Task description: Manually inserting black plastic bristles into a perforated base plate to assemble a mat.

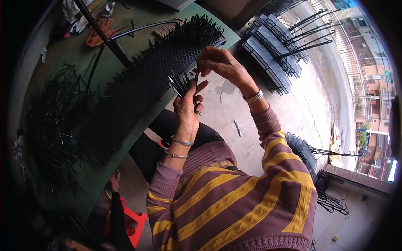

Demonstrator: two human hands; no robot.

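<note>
A bundle of thin black strips (176, 85) stands fanned out from my left hand (188, 106), which is closed around it. Just above, the fingertips of my right hand (224, 65) are pinched together on a thin black strip at the edge of the bundle. Both hands are beside the near edge of a long black perforated panel (163, 58) that lies slantwise on the green table. Many short black strips (197, 31) stick up from its far end and along its far edge.
A heap of loose black strips (58, 117) covers the left of the green table (144, 125). A dark bar (102, 31) crosses above it, near an orange cloth (100, 32). Black mesh racks (272, 46) are stacked on the floor at right. Another person's leg (117, 213) and a red stool (136, 221) are lower left.
</note>
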